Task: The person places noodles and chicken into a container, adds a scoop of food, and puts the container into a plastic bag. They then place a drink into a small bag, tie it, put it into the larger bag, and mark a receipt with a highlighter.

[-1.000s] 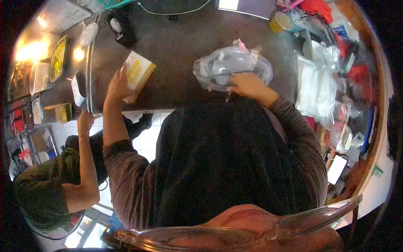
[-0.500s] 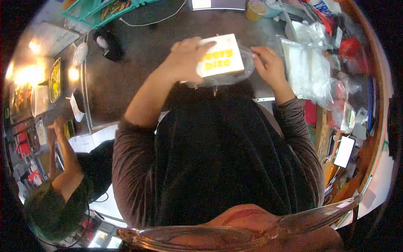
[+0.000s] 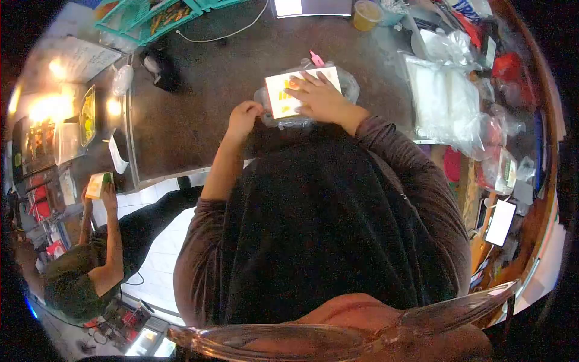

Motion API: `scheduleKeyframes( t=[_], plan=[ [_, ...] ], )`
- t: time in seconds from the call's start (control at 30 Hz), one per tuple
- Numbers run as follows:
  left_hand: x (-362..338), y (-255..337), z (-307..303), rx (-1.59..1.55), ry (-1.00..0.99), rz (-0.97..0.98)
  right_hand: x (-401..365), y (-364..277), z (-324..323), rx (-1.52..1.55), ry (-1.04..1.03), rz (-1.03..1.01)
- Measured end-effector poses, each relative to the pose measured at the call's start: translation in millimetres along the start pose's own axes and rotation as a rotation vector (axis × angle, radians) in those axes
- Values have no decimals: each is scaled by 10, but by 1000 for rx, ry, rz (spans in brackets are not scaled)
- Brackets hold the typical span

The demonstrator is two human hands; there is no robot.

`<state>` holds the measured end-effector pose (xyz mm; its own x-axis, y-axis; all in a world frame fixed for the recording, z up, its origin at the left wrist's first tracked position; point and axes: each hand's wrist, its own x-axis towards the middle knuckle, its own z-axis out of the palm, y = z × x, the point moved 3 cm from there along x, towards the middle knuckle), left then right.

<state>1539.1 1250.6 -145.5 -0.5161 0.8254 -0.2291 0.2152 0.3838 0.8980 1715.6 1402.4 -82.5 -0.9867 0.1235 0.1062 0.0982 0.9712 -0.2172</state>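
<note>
A white box (image 3: 277, 90) with yellow-orange lettering lies on a clear plastic bag (image 3: 348, 84) on the dark table. My right hand (image 3: 322, 98) rests flat across the top of the box with its fingers spread. Just left of the box, my left hand (image 3: 244, 119) has its fingers pinched together at the bag's left edge; what lies between the fingertips is too small to make out. A pink marker (image 3: 316, 58) sits just behind the box.
Clear plastic bags (image 3: 443, 99) are piled at the right. A cup (image 3: 366, 15), a screen's edge and teal baskets (image 3: 142, 24) stand along the back. A black object (image 3: 158, 69) lies back left. At far left another person (image 3: 78, 280) holds a small box (image 3: 99, 186).
My right hand has come from the bag's right edge onto the box. My left hand has left the box for the left edge. The box has turned and shifted slightly left.
</note>
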Motion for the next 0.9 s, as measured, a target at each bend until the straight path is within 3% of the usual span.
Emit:
scheduleKeyframes(
  t=[0.1, 0.2, 0.3, 0.43, 0.53, 0.63, 0.73, 0.83, 0.9],
  plan=[
    [91, -15, -162, -65, 182, -111, -31, 15, 41, 2, 23, -13],
    [50, 206, -60, 639, 14, -233, -49, 14, 25, 11, 35, -12],
    [117, 37, 96, 671, 17, -56, -68, -1, 3, 17, 56, -4],
    [29, 71, 42, -115, 58, 47, -77, 23, -22, 37, 21, -13],
    [-208, 456, -2, -488, 2, -64, -117, -10, -119, 56, 30, -49],
    [-129, 284, -22, -493, -84, -4, -115, -49, -161, 122, -11, -22],
    [-28, 188, -25, -766, 37, -49, -101, -91, -165, 70, -48, -71],
    [142, 123, -32, -704, 74, 37, -72, -191, -105, 76, -125, -87],
    [101, 400, 41, -448, 148, 238, -52, -181, -98, 60, -73, -53]
  ],
)
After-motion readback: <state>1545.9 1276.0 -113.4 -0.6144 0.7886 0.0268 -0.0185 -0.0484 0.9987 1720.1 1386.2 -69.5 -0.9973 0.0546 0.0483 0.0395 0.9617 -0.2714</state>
